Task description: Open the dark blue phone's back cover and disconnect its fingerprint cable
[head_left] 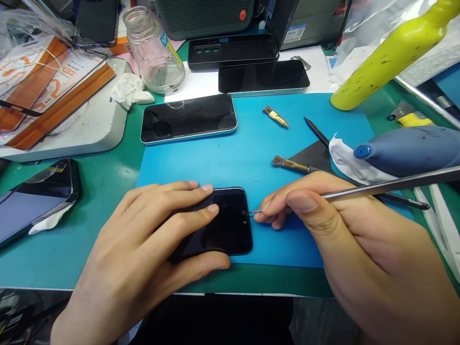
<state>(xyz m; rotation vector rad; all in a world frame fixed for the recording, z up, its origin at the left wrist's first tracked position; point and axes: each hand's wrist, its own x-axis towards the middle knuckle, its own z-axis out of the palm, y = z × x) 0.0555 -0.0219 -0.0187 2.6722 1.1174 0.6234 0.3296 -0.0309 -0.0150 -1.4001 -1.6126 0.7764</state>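
Observation:
A black smartphone (230, 230) lies screen up on the blue mat. My left hand (143, 244) holds it down, with the fingers stretched over the glass and the thumb along its near edge. Two small round spots show near the phone's right end. In my right hand (345, 230) is a slim metal tool (388, 187) with a fine tip, pinched between thumb and fingers. Its tip touches or almost touches the phone's right end; I cannot tell which. The tool's exact kind is unclear.
Beyond the hands lie another phone (189, 120), a short brush (276, 117) and a longer brush (293, 164). A blue squeeze bottle (409, 149) and a yellow-green bottle (391, 55) are at right. A glass jar (154, 57) stands behind; a phone (39, 196) lies left.

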